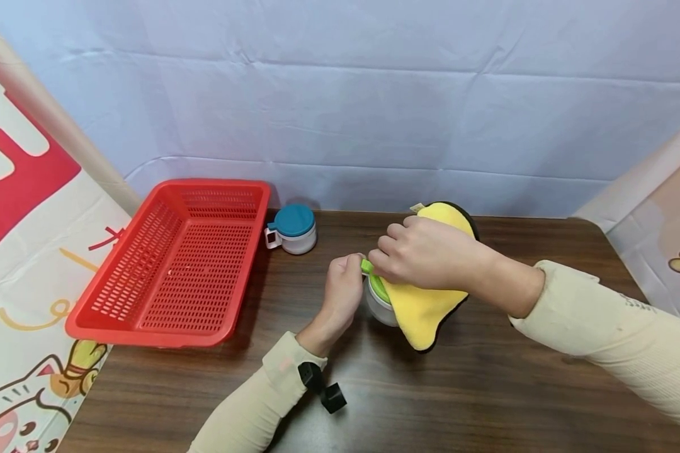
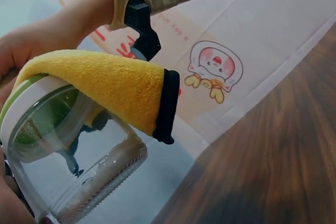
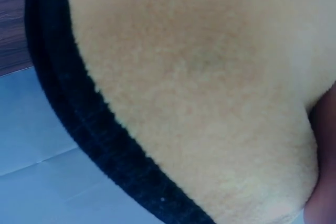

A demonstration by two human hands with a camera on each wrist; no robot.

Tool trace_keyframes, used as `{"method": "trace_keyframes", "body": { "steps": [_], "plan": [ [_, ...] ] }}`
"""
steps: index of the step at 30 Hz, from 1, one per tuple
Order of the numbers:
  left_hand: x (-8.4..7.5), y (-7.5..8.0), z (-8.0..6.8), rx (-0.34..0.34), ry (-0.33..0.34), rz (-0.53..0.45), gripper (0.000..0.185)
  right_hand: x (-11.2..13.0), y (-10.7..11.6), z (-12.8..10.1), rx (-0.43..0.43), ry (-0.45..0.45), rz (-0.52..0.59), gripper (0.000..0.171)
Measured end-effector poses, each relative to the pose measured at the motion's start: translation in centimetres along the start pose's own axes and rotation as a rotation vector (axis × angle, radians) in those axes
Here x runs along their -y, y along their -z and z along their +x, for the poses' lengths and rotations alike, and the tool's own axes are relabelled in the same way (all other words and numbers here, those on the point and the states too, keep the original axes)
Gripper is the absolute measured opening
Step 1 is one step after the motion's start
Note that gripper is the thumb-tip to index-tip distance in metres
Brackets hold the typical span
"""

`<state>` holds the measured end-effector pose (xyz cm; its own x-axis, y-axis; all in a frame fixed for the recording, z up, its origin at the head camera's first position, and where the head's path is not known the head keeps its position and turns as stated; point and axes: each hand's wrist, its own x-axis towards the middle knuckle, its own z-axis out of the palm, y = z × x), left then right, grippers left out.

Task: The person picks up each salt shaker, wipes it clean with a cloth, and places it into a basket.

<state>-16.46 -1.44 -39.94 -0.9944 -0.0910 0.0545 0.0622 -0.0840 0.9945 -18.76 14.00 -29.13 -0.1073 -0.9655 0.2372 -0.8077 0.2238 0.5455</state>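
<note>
Two hands meet mid-worktop (image 1: 487, 390) in my head view — the left hand (image 1: 342, 292) grips the glass jar (image 1: 381, 307), the right hand (image 1: 425, 255) presses a yellow cloth (image 1: 422, 311) onto its green lid (image 1: 377, 285). Left wrist: cloth draped over the tilted jar. Right wrist: only cloth — I cannot tell that grip.

Staged recording booth – pale backdrop sheet (image 1: 374, 107) hanging behind dark wooden worktop (image 1: 487, 390), cartoon-printed banners (image 1: 22, 264) flanking both sides.
</note>
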Motion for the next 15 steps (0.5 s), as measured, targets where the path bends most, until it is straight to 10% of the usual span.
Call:
{"method": "trace_keyframes", "body": {
  "steps": [15],
  "plan": [
    [0.07,-0.15,-0.07,-0.023,0.039,0.008,0.039,-0.5,-0.42,-0.61,-0.002,-0.001,-0.011,0.035]
  ]
}}
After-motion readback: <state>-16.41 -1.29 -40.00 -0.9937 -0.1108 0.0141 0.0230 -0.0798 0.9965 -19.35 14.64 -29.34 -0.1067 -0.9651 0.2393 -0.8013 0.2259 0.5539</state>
